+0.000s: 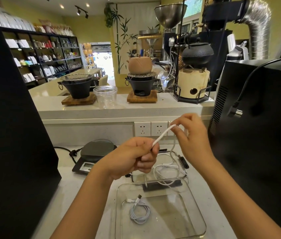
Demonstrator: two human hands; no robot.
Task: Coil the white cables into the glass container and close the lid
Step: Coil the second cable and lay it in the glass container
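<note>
A square glass container (196,223) sits on the white counter near me, and a coiled white cable (139,213) lies in its left part. Just beyond it lies the clear lid (182,163) with black clips, with loose loops of a second white cable (166,171) draped over it. My left hand (132,157) grips that cable in a fist above the lid. My right hand (191,137) pinches the same cable higher up, so a short white stretch runs taut between the two hands.
A black digital scale (93,154) stands left of the lid, with a black plug and cord beside it. Large black machines flank the counter on both sides. On the raised ledge behind stand a clear plastic cup (105,96), stoves and kettles. Wall sockets (151,128) sit below the ledge.
</note>
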